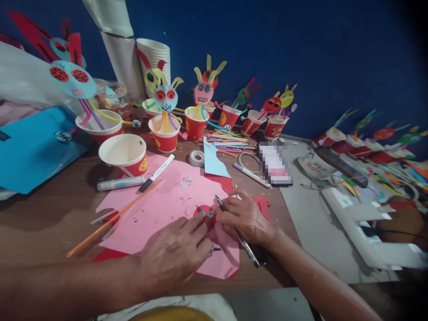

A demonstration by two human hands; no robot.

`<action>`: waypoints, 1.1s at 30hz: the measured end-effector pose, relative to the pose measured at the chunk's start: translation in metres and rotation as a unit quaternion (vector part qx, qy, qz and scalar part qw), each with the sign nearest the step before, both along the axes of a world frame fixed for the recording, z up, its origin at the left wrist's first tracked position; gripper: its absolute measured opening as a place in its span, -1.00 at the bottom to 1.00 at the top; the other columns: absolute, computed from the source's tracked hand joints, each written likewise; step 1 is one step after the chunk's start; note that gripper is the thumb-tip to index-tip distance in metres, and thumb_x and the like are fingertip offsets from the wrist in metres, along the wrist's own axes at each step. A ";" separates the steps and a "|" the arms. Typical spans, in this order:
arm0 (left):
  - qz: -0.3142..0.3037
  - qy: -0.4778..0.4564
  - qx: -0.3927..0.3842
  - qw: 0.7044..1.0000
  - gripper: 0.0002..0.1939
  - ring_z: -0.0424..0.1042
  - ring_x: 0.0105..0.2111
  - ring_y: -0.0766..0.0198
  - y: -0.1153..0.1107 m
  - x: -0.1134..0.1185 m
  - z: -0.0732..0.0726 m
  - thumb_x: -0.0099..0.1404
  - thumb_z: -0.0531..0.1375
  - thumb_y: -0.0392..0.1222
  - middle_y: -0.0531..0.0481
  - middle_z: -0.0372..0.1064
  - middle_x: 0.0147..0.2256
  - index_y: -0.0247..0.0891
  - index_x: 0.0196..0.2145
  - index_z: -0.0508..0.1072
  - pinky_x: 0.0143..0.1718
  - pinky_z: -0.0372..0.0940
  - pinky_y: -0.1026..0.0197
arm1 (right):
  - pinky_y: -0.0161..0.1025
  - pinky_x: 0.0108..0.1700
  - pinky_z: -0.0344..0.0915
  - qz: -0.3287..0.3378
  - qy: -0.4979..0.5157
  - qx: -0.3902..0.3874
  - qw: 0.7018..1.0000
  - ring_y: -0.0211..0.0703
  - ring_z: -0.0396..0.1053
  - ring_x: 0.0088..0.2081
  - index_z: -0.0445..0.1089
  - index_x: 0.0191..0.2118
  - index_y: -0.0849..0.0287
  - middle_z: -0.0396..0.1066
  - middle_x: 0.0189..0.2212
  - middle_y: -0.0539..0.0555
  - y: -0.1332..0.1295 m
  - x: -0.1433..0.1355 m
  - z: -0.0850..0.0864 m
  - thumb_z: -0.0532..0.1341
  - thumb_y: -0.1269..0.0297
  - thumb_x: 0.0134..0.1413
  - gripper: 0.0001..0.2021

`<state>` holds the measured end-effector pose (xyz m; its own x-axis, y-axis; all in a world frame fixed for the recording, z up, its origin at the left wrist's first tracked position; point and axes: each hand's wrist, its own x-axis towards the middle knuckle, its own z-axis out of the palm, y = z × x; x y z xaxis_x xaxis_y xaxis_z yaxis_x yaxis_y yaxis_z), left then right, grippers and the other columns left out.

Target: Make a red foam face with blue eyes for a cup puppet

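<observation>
A small red paper circle [204,211] with two pale blue dots lies on pink paper [147,232], between my hands. My left hand [179,247] has its fingers bent together and pressed down at the circle's near edge. A small metal tip [216,249] sticks out beside that hand; the rest of it is hidden. In my right hand [247,218] a black and silver pen [246,248] slants between the fingers. The thumb and fingertips of this hand touch the circle's right side. Tiny blue paper scraps [186,183] lie farther up the pink sheet.
An empty paper cup [123,154], a marker [156,173], an orange straw [115,217], and clear tape [196,158] surround the paper. Behind stand red cups with paper-faced straw figures [166,98]. To the right are a phone [276,164] and a white power strip [351,227].
</observation>
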<state>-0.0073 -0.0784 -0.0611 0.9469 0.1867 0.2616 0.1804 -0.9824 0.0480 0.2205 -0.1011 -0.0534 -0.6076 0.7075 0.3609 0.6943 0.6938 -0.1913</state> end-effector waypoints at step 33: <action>0.007 0.034 0.041 0.999 -0.91 0.39 -0.15 -0.01 -0.006 0.002 0.010 0.23 0.10 -0.28 -0.22 0.40 -0.18 -0.32 -0.30 0.37 -0.25 0.33 0.04 | -0.41 -0.56 0.25 -0.229 0.296 -0.260 0.890 -0.33 0.30 -0.59 0.31 -0.46 0.18 0.37 -0.61 -0.05 -0.004 -0.036 0.006 0.12 0.40 0.00 -0.92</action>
